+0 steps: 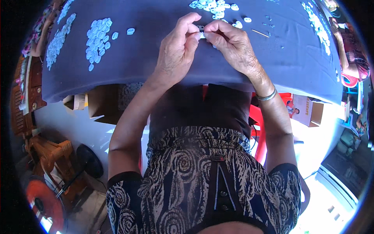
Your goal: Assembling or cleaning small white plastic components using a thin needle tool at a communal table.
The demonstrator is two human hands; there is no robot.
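Observation:
Over the far middle of the cloth-covered table, my left hand and my right hand meet at the fingertips. Between them they pinch a small white plastic piece, mostly hidden by thumbs and fingers. Just beyond the fingertips sits a little dark part, too small to name. A heap of small white oval pieces with holes lies beyond my hands. To the left is another heap of pale oval pieces. A thin light-coloured stick rests right of my right hand.
The dark blue tablecloth also bears small clear slivers at the far right and more heaps at both sides. Other people's arms show at left and right. Cardboard boxes stand below the table; a red stool is beneath me.

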